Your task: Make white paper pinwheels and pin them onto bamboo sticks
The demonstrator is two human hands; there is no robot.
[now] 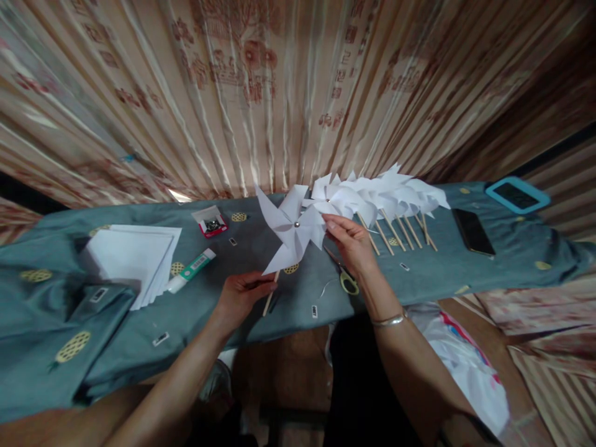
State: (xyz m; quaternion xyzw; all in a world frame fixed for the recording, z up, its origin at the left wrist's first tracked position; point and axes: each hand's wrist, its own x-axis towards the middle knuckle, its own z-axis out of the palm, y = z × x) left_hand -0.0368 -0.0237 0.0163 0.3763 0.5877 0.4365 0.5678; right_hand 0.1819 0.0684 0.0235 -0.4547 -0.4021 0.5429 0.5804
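Note:
A white paper pinwheel [284, 218] with a silver pin at its centre is held up over the table. My left hand [242, 297] is closed around its thin wooden stick [268, 298], just below the blades. At the right side of the same pinwheel, my right hand [350, 241] pinches the tip of a blade between thumb and fingers. Behind that hand lies a row of finished-looking pinwheels [386, 192], overlapping, their sticks pointing towards me. Scissors [348, 282] with yellow-green handles lie on the cloth, partly covered by my right hand and wrist.
On the left are a stack of white paper [135, 254], a green-and-white glue stick [192, 270] and an open red box [213, 225] of small metal pins. A black phone [473, 231] and a blue-framed device [518, 194] lie right. Curtains [298, 93] hang behind the cloth-covered table [288, 323].

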